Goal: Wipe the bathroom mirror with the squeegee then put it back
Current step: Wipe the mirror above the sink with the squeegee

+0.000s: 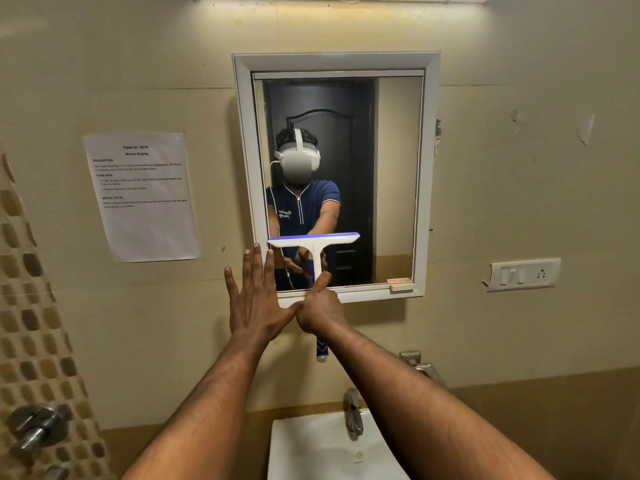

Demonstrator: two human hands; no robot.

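A white-framed mirror (426, 168) hangs on the beige wall ahead. My right hand (320, 306) is closed around the handle of a white squeegee (315, 242). Its blue-edged blade lies level against the lower left of the glass. The blue-and-white handle end sticks out below my fist. My left hand (258, 296) is flat with fingers spread, over the mirror's lower left frame corner, its thumb touching my right hand. The mirror reflects a person with a headset, in a blue shirt.
A printed sheet (142, 197) is taped to the wall left of the mirror. A switch plate (524, 273) is on the right. A small beige holder (400, 284) sits on the mirror's lower ledge. Below are a white sink (304, 448) and its tap (353, 412).
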